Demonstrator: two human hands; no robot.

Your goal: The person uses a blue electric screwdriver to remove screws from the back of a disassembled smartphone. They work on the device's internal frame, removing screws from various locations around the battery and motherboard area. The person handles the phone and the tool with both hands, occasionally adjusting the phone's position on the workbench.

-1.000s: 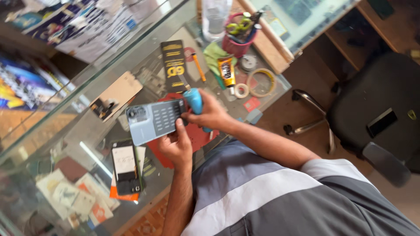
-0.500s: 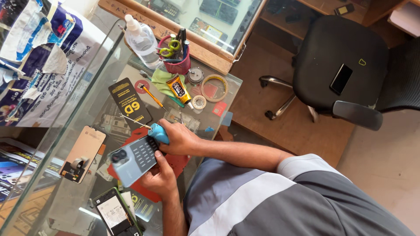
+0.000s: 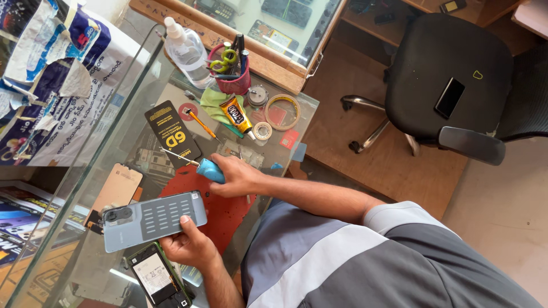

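- The grey-blue phone back cover [image 3: 153, 221] is off the handset and lifted just above the red work mat [image 3: 225, 214]; a phone [image 3: 155, 278] lies face-up just below the cover.
- Judging by this, opening looks done and reassembly is not yet begun.
- The left hand [image 3: 191, 246] is closed on the cover's lower edge, thumb on top.
- The right hand [image 3: 240, 175], just beyond the cover, wraps narrowly round a blue-handled screwdriver [image 3: 197, 166], tip pointing away.
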